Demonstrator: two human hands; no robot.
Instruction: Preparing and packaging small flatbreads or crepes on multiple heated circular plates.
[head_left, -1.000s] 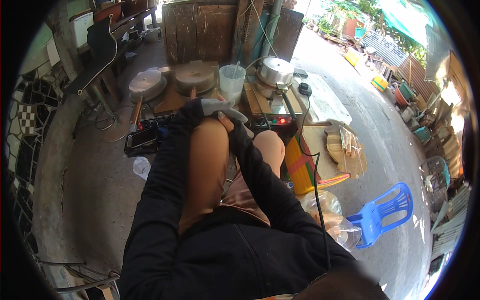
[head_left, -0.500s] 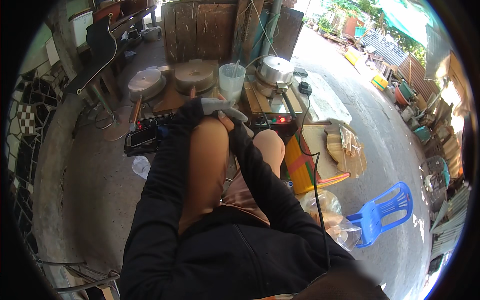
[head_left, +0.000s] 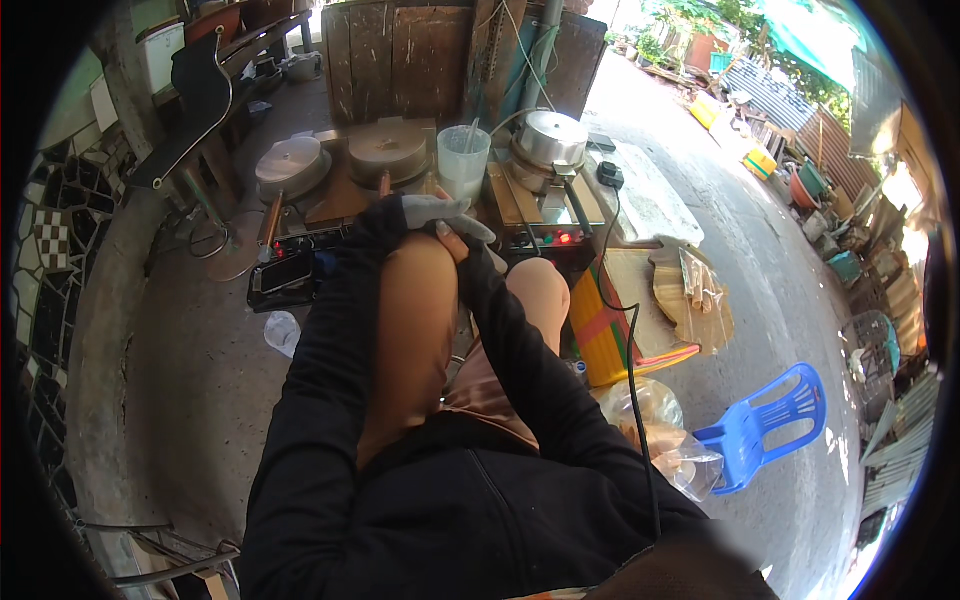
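My left hand (head_left: pixel 433 209), in a pale grey glove below a black sleeve, lies over my right hand (head_left: pixel 457 243) at my bent left knee (head_left: pixel 420 258), its fingers wrapped across it. My right hand is mostly covered, with some bare skin showing; whether it holds anything is hidden. Just beyond them stand a translucent pitcher (head_left: pixel 463 150) with a utensil in it and two round steel cookers with wooden handles (head_left: pixel 290 165) (head_left: pixel 388 145). To the right, a steel lidded appliance (head_left: pixel 550 137) sits above panels with lit red lights.
A phone (head_left: pixel 284 271) lies before the left cooker. A clear cup (head_left: pixel 283 330) is on the floor. At right are a colourful box (head_left: pixel 615 345) with rolled pieces on cardboard, a hanging black cable (head_left: pixel 632 360), plastic bags and a blue chair (head_left: pixel 765 420). Wooden panels (head_left: pixel 395 60) stand behind.
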